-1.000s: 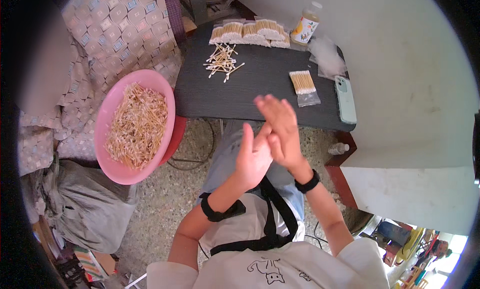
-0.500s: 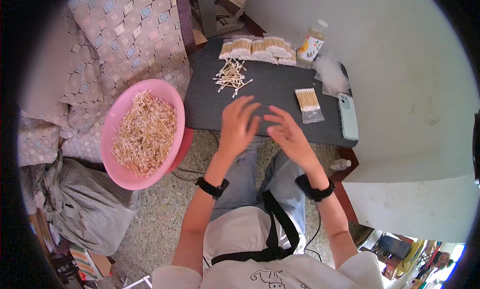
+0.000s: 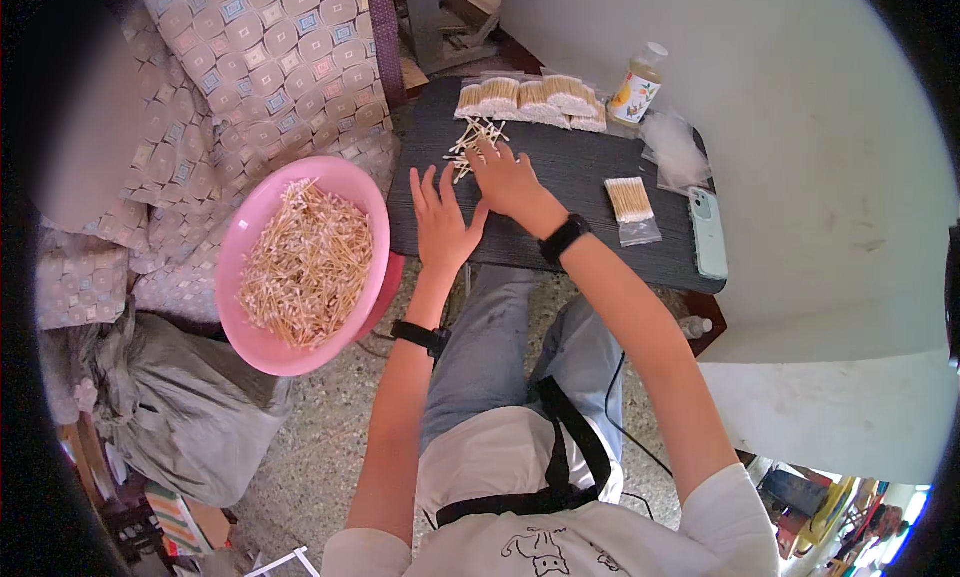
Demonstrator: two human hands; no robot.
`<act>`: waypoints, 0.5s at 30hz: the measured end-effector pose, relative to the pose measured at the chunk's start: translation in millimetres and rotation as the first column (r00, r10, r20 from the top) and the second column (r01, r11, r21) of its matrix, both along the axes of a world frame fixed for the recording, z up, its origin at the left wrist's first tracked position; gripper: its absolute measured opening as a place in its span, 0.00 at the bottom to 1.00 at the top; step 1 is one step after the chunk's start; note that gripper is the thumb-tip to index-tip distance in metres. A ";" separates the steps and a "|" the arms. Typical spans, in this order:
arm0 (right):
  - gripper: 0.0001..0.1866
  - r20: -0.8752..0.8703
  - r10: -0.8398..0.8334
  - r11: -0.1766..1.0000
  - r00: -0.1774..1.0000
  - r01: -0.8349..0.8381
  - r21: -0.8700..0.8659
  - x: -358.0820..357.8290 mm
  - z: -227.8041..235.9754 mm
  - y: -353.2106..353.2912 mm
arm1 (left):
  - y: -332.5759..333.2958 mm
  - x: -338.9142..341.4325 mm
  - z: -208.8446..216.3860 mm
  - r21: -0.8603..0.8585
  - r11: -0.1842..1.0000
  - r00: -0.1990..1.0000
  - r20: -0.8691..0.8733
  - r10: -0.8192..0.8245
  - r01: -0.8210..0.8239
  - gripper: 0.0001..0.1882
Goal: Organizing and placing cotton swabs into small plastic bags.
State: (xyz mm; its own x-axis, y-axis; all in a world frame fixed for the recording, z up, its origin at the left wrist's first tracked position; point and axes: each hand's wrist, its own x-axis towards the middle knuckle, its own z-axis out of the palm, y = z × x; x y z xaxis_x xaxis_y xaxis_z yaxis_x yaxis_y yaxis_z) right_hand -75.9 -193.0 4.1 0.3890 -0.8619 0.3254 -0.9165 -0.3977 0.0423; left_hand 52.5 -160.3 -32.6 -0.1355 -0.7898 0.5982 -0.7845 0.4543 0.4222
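Note:
A loose pile of cotton swabs (image 3: 478,135) lies on the dark table (image 3: 575,232), toward its left side. My right hand (image 3: 508,182) reaches over the near part of that pile, fingers spread and fingertips at the swabs, hiding some of them. Just left of it is my left hand (image 3: 440,217), its fingers stretched out and apart, with nothing in it. A small clear bag of cotton swabs (image 3: 628,200) lies flat on the right half of the table. Along the far edge, several filled swab bags (image 3: 535,99) are lined up.
A pink basin (image 3: 230,267) heaped with cotton swabs stands left of the table. At the table's right are a juice bottle (image 3: 637,85), clear empty-looking plastic bags (image 3: 672,149) and a pale phone (image 3: 708,239). A wall (image 3: 830,197) rises beyond the right edge.
Both hands have moved from the table's near edge to the swab pile. The right hand has crossed leftward onto the pile, while the left has shifted a little forward and left.

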 end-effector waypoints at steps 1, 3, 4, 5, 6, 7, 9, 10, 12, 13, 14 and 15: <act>0.33 0.002 0.002 1.000 1.000 -0.002 -0.001 -0.8 -0.7 -6.8 | -1.3 -0.6 -0.4 -0.001 1.000 1.000 0.002 0.002 -0.002 0.35; 0.32 -0.086 0.039 0.992 0.996 -0.028 0.125 -0.1 -3.6 -14.6 | -3.2 1.2 -1.9 -0.003 1.000 1.000 -0.024 0.005 -0.005 0.35; 0.32 -0.084 0.040 0.992 0.996 -0.030 0.126 -2.5 -6.5 -13.3 | -2.6 0.7 -2.9 -0.002 1.000 1.000 -0.023 0.006 -0.006 0.35; 0.30 -0.049 0.077 0.989 0.996 -0.070 0.133 -7.7 -10.9 -11.2 | -1.1 -1.0 -2.7 0.005 1.000 1.000 -0.023 0.011 -0.011 0.34; 0.29 -0.014 0.111 0.984 0.994 -0.108 0.139 -14.8 -14.7 -9.4 | 0.2 -2.6 -2.4 0.012 1.000 1.000 -0.025 0.015 -0.014 0.34; 0.29 -0.015 0.109 0.984 0.994 -0.106 0.142 -23.3 -17.7 -8.1 | 0.3 -3.2 -1.6 0.015 1.000 1.000 -0.026 0.013 -0.012 0.34; 0.29 0.054 0.207 0.962 0.977 -0.213 0.172 -38.1 -16.4 -1.1 | -0.5 -0.4 -1.5 0.019 1.000 1.000 -0.014 -0.001 0.002 0.33; 0.29 0.089 0.252 0.947 0.964 -0.264 0.184 -46.5 -15.5 2.4 | -0.8 0.4 -1.5 0.023 1.000 1.000 -0.016 -0.004 0.005 0.33; 0.28 0.124 0.259 0.943 0.958 -0.279 0.180 -63.9 -17.1 14.3 | -2.1 1.2 -2.1 -0.022 0.998 0.998 0.041 -0.055 0.056 0.32; 0.28 0.182 0.273 0.940 0.945 -0.302 0.159 -71.8 -18.0 20.0 | -1.7 0.3 -2.9 -0.032 0.996 0.993 0.088 -0.078 0.081 0.32; 0.28 0.238 0.288 0.936 0.927 -0.326 0.135 -77.9 -17.6 25.3 | -2.5 -1.3 -4.7 -0.031 0.996 0.993 0.086 -0.083 0.086 0.32; 0.28 0.237 0.284 0.937 0.929 -0.321 0.136 -83.3 -17.1 30.0 | -3.7 -3.4 -6.4 -0.021 0.993 0.990 0.075 -0.116 0.118 0.33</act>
State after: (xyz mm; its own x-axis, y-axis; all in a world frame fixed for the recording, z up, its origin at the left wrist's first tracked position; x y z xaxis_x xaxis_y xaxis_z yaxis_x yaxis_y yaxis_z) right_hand -159.2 -163.1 -13.0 0.5785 -0.7633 0.2877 -0.7317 -0.6414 -0.2306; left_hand 49.1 -164.0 -39.0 -0.2708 -0.7506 0.6028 -0.7539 0.5547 0.3521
